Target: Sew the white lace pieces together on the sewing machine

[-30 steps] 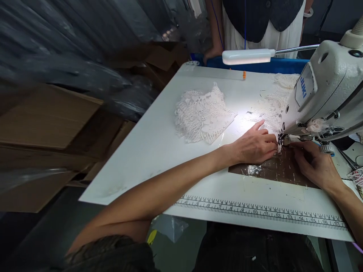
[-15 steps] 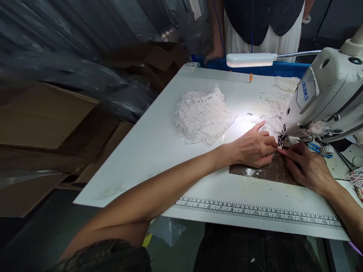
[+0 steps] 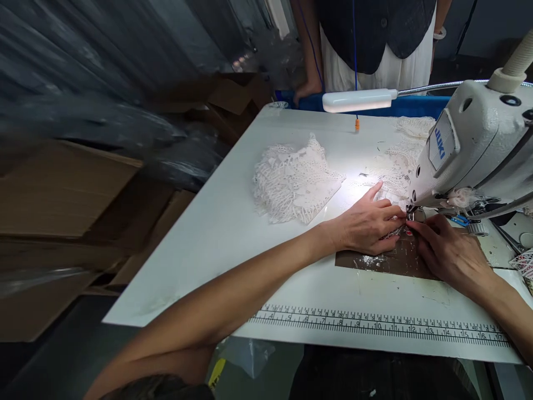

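Observation:
White lace fabric (image 3: pixel 395 176) lies bunched behind the needle area of a sewing machine (image 3: pixel 468 136). My left hand (image 3: pixel 368 225) presses down on the lace just left of the presser foot (image 3: pixel 410 213), its fingers bent together and the thumb stretched outward. A bit of lace edge shows beneath those fingers. My right hand (image 3: pixel 452 253) is at the front right of the foot, thumb and forefinger closed at the fabric edge; its other fingers curl underneath. Both hands' fingertips almost meet there. Under them is a brown plate (image 3: pixel 387 261) on the table.
A pile of white lace (image 3: pixel 295 180) rests on the white table (image 3: pixel 216 244). A lit lamp (image 3: pixel 360 100) hangs over the back. Along the front edge runs a printed ruler (image 3: pixel 375 324). Beyond the table stands a person (image 3: pixel 377 39). Cardboard boxes (image 3: pixel 62 189) are at left.
The camera view has shifted slightly, so the table sits lower in the picture. A little more lace shows under my left fingers. Both hands stay beside the presser foot.

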